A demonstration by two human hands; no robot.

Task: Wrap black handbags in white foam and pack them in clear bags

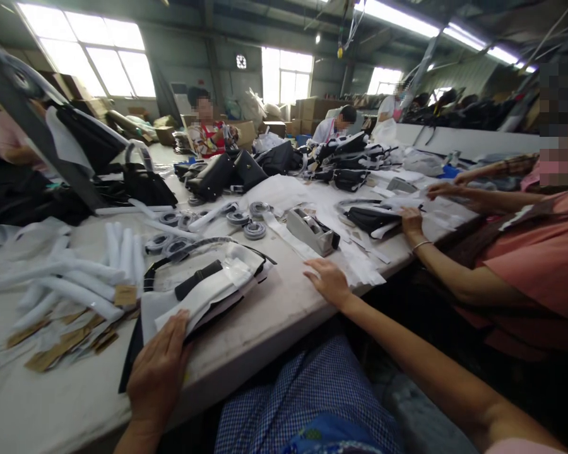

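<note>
A black handbag (236, 301), partly covered with white wrapping sheet (213, 287), lies on the table before me, its handle (170, 257) arched on the far side. My left hand (158, 362) holds the bag's near left end, fingers stretched together over the white sheet; its thumb is hidden. My right hand (330, 282) is at the table's front edge, fingers extended and apart, with nothing visible in it. Just beyond its fingertips stands a grey tape dispenser (312, 232), beside a white strip (288, 238). Whether the fingertips touch the strip is unclear.
White padded rolls (82, 284) and brown card tags (66, 343) lie at left. Several coiled straps (254, 229) sit behind the bag. Black bags (222, 173) are piled farther back. At right, a co-worker's hand (411, 224) is on another black bag (372, 219). A slanted metal post (42, 120) rises at left.
</note>
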